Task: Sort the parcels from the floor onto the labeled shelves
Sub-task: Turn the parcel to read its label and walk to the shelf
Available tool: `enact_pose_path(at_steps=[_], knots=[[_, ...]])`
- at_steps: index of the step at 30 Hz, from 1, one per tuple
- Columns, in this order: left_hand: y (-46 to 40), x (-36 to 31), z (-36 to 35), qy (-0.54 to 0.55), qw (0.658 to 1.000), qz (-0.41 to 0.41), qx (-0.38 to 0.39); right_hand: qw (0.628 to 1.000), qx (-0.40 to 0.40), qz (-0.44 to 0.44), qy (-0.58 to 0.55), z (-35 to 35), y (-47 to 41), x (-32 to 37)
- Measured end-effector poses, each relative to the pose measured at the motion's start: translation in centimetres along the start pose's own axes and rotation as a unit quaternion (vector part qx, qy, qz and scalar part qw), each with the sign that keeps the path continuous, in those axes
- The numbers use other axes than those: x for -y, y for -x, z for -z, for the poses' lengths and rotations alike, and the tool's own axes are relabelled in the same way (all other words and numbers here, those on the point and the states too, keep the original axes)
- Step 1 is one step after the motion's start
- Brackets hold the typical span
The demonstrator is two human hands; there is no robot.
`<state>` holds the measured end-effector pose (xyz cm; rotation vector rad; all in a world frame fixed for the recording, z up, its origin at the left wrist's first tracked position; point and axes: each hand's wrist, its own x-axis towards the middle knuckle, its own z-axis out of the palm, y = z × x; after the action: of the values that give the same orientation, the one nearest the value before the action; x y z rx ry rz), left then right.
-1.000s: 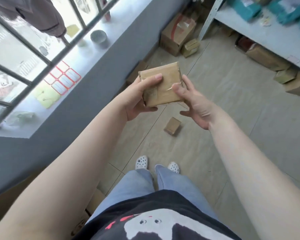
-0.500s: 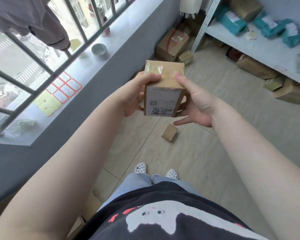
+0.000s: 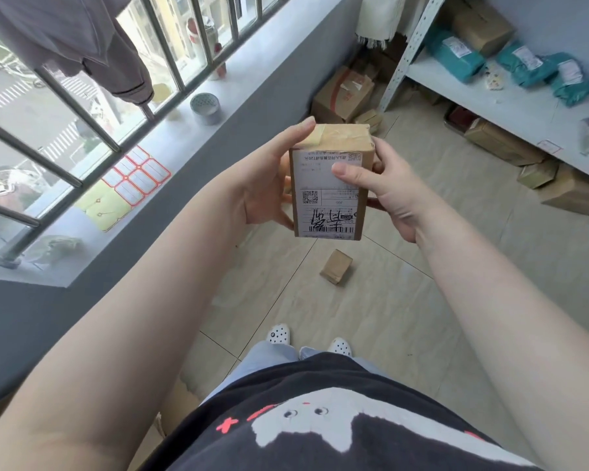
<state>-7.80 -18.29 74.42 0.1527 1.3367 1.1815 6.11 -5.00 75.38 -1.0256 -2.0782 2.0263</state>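
Parcels first: white metal shelving [image 3: 510, 96] on the right already has teal plastic mailer bags [image 3: 524, 64] on it, with brown cardboard boxes [image 3: 500, 142] tucked underneath. Next down, the small brown cardboard parcel with a white shipping label [image 3: 330, 185] is up at chest height, label facing the camera, probably so it can be read for the right shelf. Left hand [image 3: 266, 185] wraps its left side, right hand [image 3: 385, 188] closes on the right, thumb across the label. One tiny brown box [image 3: 335, 271] sits on the floor.
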Motion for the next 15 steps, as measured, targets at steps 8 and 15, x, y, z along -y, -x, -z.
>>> enact_pose_path(at_steps=[8,15], knots=[[0.7,1.3,-0.2,-0.092,0.994,-0.055,0.020,0.997,-0.051,-0.038,-0.050,-0.7,0.7,-0.1],[1.5,1.2,-0.1,-0.136,0.985,-0.109,0.013,0.999,-0.038,-0.030,0.005,0.2,1.0,0.1]])
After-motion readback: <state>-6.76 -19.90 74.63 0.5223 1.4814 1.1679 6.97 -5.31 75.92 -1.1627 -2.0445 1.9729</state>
